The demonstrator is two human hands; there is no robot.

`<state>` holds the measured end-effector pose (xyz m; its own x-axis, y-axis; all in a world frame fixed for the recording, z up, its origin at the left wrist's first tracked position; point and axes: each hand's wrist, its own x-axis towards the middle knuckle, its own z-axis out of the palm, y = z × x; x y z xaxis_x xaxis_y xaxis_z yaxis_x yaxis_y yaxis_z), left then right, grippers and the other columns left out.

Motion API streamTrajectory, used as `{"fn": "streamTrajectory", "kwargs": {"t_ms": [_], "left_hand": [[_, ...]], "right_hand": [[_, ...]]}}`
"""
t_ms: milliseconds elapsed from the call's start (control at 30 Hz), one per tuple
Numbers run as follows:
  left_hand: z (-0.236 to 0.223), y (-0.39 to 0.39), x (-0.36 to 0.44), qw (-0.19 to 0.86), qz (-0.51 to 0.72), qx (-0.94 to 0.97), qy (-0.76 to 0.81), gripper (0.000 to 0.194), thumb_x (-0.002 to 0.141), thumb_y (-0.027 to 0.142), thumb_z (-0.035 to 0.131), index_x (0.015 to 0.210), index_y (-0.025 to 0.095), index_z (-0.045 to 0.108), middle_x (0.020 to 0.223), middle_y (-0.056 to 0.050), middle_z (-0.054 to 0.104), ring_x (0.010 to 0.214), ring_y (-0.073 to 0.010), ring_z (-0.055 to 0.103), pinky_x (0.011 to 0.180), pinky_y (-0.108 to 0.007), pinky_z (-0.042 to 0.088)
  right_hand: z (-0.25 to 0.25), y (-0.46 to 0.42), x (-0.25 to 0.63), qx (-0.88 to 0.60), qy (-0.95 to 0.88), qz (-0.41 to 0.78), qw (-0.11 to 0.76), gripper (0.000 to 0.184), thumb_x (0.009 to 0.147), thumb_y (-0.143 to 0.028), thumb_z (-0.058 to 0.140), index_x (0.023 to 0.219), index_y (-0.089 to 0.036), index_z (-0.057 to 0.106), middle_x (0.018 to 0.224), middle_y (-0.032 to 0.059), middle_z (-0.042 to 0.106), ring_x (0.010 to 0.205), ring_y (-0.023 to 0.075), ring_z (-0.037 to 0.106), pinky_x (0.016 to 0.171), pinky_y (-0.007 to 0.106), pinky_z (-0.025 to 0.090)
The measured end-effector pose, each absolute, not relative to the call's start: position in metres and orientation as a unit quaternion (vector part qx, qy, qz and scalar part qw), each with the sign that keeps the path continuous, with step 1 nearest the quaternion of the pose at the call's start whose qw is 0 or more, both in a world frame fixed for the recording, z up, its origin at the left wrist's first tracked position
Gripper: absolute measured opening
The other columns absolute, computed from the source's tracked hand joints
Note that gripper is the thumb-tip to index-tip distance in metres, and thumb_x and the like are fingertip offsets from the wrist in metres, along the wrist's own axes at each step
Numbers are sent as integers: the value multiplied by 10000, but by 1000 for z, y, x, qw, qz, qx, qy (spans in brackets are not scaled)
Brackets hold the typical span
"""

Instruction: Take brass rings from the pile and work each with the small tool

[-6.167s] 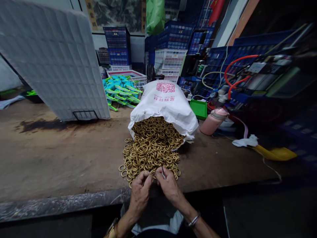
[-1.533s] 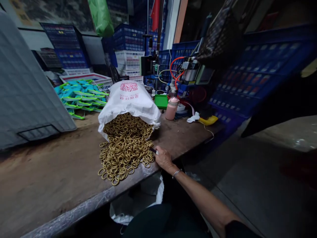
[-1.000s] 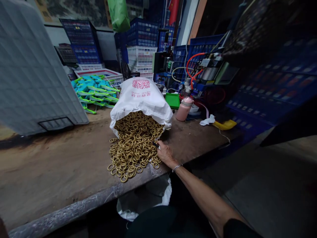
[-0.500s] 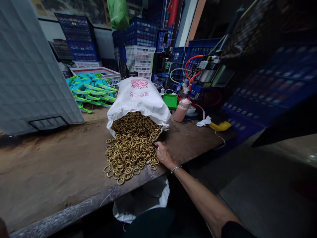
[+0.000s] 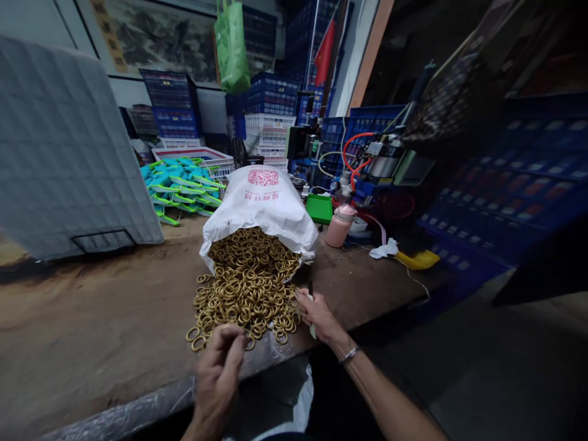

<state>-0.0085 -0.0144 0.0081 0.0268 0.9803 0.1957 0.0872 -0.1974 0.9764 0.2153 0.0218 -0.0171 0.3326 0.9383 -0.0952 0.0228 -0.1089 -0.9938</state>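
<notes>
A heap of brass-coloured rings spills out of the mouth of a white woven sack lying on the table. My right hand is closed around a slim tool with a black end and a pale body, at the right edge of the heap; its exact kind is unclear. At the heap's front edge is my left hand, slightly blurred, fingers curled in towards the thumb. Whatever its fingertips may hold is hidden.
Left stands a large grey quilted panel; behind it lies a pile of blue-green plastic parts. A green tray, pink bottle and yellow object sit to the right. An open white bag hangs below the table edge.
My left hand has come into view at the front of the rings. My right hand has drawn back slightly from the heap, the tool now pointing more upright. The view has tilted up.
</notes>
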Motion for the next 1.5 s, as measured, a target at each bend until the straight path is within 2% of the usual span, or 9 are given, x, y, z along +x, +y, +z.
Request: {"fn": "streamTrajectory", "kwargs": {"t_ms": [67, 167, 333, 567, 833, 967, 1167, 1333, 1500], "left_hand": [[-11, -1, 8, 432, 499, 610, 438, 169, 762, 301, 553, 862, 172, 599, 802, -32, 621, 724, -164, 590, 666, -286, 486], [-34, -1, 19, 420, 475, 670, 386, 219, 780, 226, 496, 978, 193, 584, 895, -61, 632, 792, -172, 596, 741, -304, 477], [-31, -16, 17, 431, 443, 693, 371, 295, 786, 208, 475, 1071, 198, 550, 940, -76, 617, 795, -168, 576, 743, -309, 466], [-25, -24, 24, 570, 433, 534, 451, 194, 729, 305, 566, 853, 158, 541, 686, 8, 540, 560, -93, 483, 530, -206, 414], [-18, -27, 27, 554, 445, 536, 456, 138, 720, 273, 542, 643, 161, 517, 570, 42, 461, 518, -85, 415, 521, -202, 368], [-18, -27, 26, 533, 449, 542, 469, 154, 740, 272, 512, 627, 167, 509, 561, 41, 466, 522, -95, 421, 528, -210, 366], [-25, -22, 16, 400, 425, 661, 471, 122, 772, 217, 475, 675, 168, 532, 605, 20, 498, 568, -110, 455, 567, -218, 370], [-24, -19, 12, 331, 398, 730, 446, 115, 761, 173, 470, 673, 162, 543, 617, 0, 530, 574, -117, 484, 576, -228, 374], [-18, -18, 18, 493, 386, 633, 454, 177, 796, 278, 478, 668, 164, 526, 589, 19, 511, 530, -96, 458, 526, -210, 366]], "right_hand": [[-11, 11, 208, -585, -387, 482, 525, 376, 659, -541, 549, 676, -211, 370, 486, -125, 225, 371, 31, 162, 342, 165, 159], [-5, -3, 196, -513, -324, 618, 500, 397, 637, -508, 615, 693, -213, 355, 471, -139, 211, 364, 17, 125, 352, 161, 120], [-7, -19, 179, -496, -299, 676, 455, 399, 617, -472, 652, 659, -205, 358, 460, -131, 241, 366, 9, 130, 360, 172, 94], [-15, -27, 162, -512, -327, 652, 453, 356, 652, -486, 603, 644, -196, 396, 456, -121, 244, 377, 19, 138, 362, 177, 90], [-12, -32, 145, -534, -335, 607, 484, 302, 696, -457, 556, 662, -199, 403, 463, -115, 242, 383, 29, 167, 364, 170, 125], [-16, -34, 141, -540, -352, 591, 485, 275, 741, -461, 495, 688, -205, 409, 462, -112, 234, 381, 41, 170, 364, 174, 150], [-14, -30, 151, -590, -524, 432, 436, 233, 791, -400, 447, 711, -190, 507, 532, -55, 398, 491, 82, 347, 479, 199, 311], [-10, -29, 151, -581, -572, 412, 408, 267, 816, -411, 408, 710, -184, 500, 635, -27, 476, 590, 100, 415, 565, 213, 347], [-17, -26, 151, -583, -513, 473, 416, 330, 803, -427, 417, 574, -189, 411, 513, -57, 385, 505, 83, 363, 523, 211, 320]]}}
